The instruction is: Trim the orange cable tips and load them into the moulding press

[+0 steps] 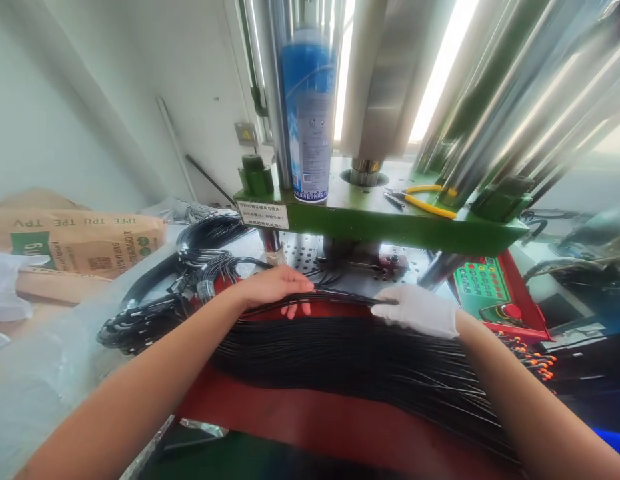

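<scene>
A few thin black cables [343, 298] stretch between my two hands, above a red surface [290, 407]. My bare left hand [280, 287] is closed around them, thumb on top and fingertips showing below. On the other side, my right hand [415, 310], in a white glove, pinches the same cables. Just below both hands, a thick spread of black cables [340, 350] lies across the red surface. Orange tips [540, 363] show at its right end. Beyond my left hand sit coiled black cables [210, 233].
A green machine plate [380, 217] stands ahead, carrying a blue spray can [310, 120] and yellow-handled pliers [425, 200]. At right is a red control box [527, 307] with buttons. Paper sacks [90, 243] and clear plastic [50, 373] lie at left.
</scene>
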{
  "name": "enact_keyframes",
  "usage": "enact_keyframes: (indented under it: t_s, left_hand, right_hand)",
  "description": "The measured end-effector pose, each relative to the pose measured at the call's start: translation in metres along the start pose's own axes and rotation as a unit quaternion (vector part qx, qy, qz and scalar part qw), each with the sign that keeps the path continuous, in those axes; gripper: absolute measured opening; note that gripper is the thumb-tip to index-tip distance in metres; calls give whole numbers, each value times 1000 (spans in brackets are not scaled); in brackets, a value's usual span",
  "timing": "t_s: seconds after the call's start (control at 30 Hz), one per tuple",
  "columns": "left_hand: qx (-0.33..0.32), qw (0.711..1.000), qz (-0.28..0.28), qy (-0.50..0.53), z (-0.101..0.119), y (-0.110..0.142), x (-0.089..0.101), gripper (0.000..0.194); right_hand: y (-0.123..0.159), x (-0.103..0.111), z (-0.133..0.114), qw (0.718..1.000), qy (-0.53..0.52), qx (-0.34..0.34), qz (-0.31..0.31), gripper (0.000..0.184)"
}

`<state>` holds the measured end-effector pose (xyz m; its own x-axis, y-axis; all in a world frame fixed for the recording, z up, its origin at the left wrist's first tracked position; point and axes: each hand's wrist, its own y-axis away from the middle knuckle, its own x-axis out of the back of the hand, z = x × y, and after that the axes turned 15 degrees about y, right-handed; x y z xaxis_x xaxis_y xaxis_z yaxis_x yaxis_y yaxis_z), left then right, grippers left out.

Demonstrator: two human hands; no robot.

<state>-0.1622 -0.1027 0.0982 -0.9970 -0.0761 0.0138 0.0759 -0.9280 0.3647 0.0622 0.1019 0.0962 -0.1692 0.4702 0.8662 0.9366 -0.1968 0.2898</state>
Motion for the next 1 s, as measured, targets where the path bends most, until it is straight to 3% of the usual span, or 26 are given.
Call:
enact_keyframes:
  t_s: [0.13, 0.3, 0.57, 0.7, 0.77, 0.83, 0.9, 1.0]
  left_hand:
    - [1, 996, 7, -86, -4, -2, 0, 42]
    - [21, 966, 52, -252, -22, -10, -1, 32]
    - [2, 964, 48, -261, -28, -18, -1, 29]
    - [-33, 962, 90, -257, -12, -7, 10, 28]
    - [-47, 961, 109, -248, 1, 5, 12, 27]
    - [-43, 964, 100, -242, 15, 16, 4, 28]
    - [-48, 967, 70, -240, 26, 20, -17, 30]
    - [-86, 965, 39, -243, 34, 16, -59, 35]
  right_hand:
    - [3, 9, 0, 998, 36, -3, 43, 33]
    - [0, 3, -1, 995, 85, -28, 37, 33]
    - [-6, -10, 3, 991, 110, -61, 42, 36]
    - [-9, -20, 7, 988, 138, -69, 12, 39]
    - [-8, -21, 7, 980, 183, -67, 31, 42]
    - [-2, -16, 2, 975, 202, -45, 85, 43]
    - [10, -4, -10, 973, 192, -13, 125, 40]
    - [40, 21, -32, 983, 145, -20, 110, 39]
